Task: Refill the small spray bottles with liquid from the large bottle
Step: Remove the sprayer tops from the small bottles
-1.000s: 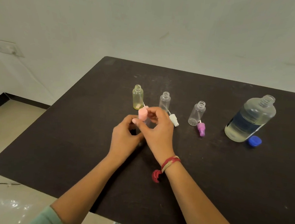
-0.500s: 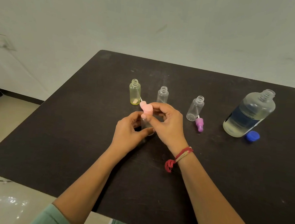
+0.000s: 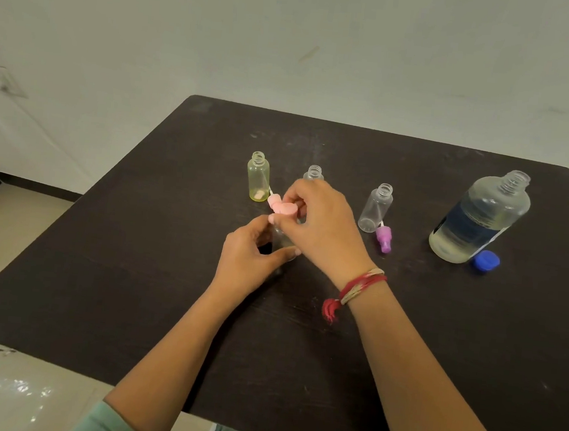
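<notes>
My left hand (image 3: 248, 260) grips a small clear spray bottle (image 3: 282, 241) standing near the middle of the dark table (image 3: 133, 271). My right hand (image 3: 323, 225) pinches its pink spray cap (image 3: 285, 209) on top of it. Behind stand a yellowish open bottle (image 3: 258, 177), a clear open bottle (image 3: 314, 172) partly hidden by my right hand, and another clear open bottle (image 3: 376, 208) with a purple spray cap (image 3: 384, 239) lying beside it. The large bottle (image 3: 479, 218), open and part full, stands at the right with its blue lid (image 3: 486, 260) next to it.
A second pink spray cap (image 3: 272, 200) lies by the yellowish bottle. The table's left and near edges drop to a tiled floor (image 3: 6, 232). A wall rises behind the table.
The pink cap in my right hand has shifted slightly lower and to the right over the held bottle. The white spray cap seen a second ago is hidden behind my right hand.
</notes>
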Motion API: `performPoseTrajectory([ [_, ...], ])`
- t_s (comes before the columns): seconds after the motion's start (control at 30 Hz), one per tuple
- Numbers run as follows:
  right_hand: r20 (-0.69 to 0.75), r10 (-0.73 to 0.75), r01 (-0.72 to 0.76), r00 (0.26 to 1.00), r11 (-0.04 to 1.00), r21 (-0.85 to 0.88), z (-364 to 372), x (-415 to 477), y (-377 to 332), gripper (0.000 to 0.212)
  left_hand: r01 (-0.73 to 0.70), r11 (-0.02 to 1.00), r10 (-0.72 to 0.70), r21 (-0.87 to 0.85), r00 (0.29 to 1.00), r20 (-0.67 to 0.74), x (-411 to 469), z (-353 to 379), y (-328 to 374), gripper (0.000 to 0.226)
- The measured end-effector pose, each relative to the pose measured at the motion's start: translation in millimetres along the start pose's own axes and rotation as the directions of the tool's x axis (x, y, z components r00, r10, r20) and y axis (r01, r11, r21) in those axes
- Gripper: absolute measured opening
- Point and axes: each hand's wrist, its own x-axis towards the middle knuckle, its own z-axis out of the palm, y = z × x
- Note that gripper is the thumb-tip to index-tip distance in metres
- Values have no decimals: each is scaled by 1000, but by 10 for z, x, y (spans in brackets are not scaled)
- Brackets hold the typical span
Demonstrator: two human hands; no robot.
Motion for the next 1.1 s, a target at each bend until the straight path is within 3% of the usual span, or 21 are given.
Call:
performPoseTrajectory([
  [0.1, 154, -15, 22, 988, 999, -43, -132, 70, -61, 15, 8, 1000, -8, -8, 1000, 9, 2, -2, 4, 45],
  [0.23, 437, -31, 48, 899, 998, -29, -233, 93, -148, 52, 14, 1000, -14, 0, 1000, 2, 0, -7, -5, 40],
  [0.27, 449, -8, 43, 894, 997, -67, -226, 86, -168, 62, 8, 1000, -8, 8, 1000, -2, 0, -8, -2, 37],
  [0.33, 329, 65, 5, 942, 978, -208, -205, 73, -214, 68, 8, 1000, -8, 12, 1000, -8, 3, -6, -6, 36],
  [0.4, 208, 134, -60, 969, 942, -331, -210, 87, -270, 57, 35, 999, -35, 24, 999, -2, 4, -1, -3, 46],
  [0.5, 238, 101, -2, 966, 923, -384, -199, 109, -301, 29, 27, 1000, -27, 15, 1000, 13, -1, -2, 7, 53],
  [0.6, 392, 39, 98, 919, 941, -324, -252, 155, -275, 24, 28, 1000, -29, 13, 1000, 7, -4, -11, 25, 50],
  [0.7, 555, 8, 88, 832, 986, -145, -333, 154, -241, 54, 29, 999, -29, 14, 1000, 1, -3, -15, 26, 43],
  [0.77, 484, 9, 54, 875, 992, -117, -314, 133, -221, 58, 15, 1000, -15, 18, 1000, -4, -8, -15, 32, 37],
  [0.87, 320, 68, 10, 945, 972, -235, -237, 140, -217, 39, 20, 1000, -20, 24, 1000, -3, -14, -17, 47, 40],
  [1.0, 367, -5, 65, 930, 986, -150, -258, 180, -169, 16, 15, 1000, -15, 9, 1000, 5, -6, -18, 33, 43],
  [1.1, 464, -30, 40, 886, 999, -12, -379, 170, -156, 47, 25, 1000, -25, -13, 1000, 5, -3, -13, 8, 43],
])
